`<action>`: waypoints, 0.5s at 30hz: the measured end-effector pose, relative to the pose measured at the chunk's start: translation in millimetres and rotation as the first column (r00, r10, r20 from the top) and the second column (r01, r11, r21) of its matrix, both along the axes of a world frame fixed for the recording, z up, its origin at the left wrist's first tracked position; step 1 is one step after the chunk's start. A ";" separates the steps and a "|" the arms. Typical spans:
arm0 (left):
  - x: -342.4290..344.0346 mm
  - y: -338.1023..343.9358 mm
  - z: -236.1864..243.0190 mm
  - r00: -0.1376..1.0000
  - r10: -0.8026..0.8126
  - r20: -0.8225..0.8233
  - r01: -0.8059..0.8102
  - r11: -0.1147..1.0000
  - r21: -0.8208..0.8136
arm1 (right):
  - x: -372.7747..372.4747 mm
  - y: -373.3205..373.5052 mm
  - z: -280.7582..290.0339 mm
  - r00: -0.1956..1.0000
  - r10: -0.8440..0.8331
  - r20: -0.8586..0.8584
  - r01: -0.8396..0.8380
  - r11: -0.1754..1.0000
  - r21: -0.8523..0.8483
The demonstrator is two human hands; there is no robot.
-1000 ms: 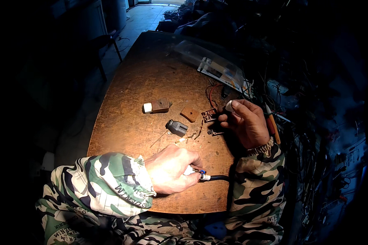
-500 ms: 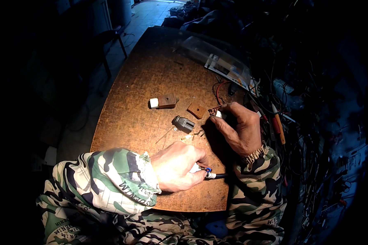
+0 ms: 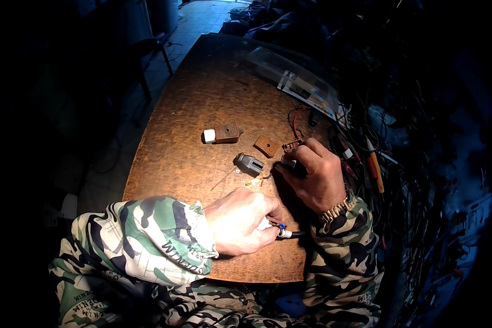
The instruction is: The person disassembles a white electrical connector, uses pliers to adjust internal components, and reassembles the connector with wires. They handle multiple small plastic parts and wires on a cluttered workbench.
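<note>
My left-hand fingers [image 3: 259, 216] clamp a stiff, light cable end [image 3: 284, 233] low-centre; right-hand fingers [image 3: 298, 158] pinch a small, fragile dark part [image 3: 291, 164].

One package is in sight: a long, flat, clear plastic blister pack [image 3: 306, 85] lying at the far right end of the brown surface [image 3: 202, 109], with a pale printed card inside showing dark patches. I can see no signs or screens.
</note>
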State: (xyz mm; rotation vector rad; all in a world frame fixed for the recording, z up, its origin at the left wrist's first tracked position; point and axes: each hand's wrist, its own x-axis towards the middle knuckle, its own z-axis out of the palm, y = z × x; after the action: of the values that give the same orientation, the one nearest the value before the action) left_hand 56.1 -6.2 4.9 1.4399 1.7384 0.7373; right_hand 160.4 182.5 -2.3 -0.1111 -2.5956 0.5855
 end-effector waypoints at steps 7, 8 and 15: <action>-2.2 1.5 -2.5 0.999 -0.032 -0.009 0.032 0.999 0.022 | -11.6 -3.9 -1.2 0.995 -0.038 -0.092 0.045 0.996 0.080; -2.5 1.7 -1.4 0.999 -0.040 -0.023 0.041 0.999 0.012 | -15.8 -4.9 0.0 0.991 -0.060 -0.120 0.073 0.991 0.115; -0.8 1.7 -6.3 0.999 -0.037 0.033 0.034 0.996 0.082 | -29.0 -1.6 1.3 0.999 -0.031 0.021 0.029 0.994 0.109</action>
State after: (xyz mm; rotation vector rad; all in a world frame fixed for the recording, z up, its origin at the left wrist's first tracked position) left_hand 55.3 -4.4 -1.4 1.5002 1.6691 0.8176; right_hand 131.4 180.9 -1.0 -0.1216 -2.6371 0.4330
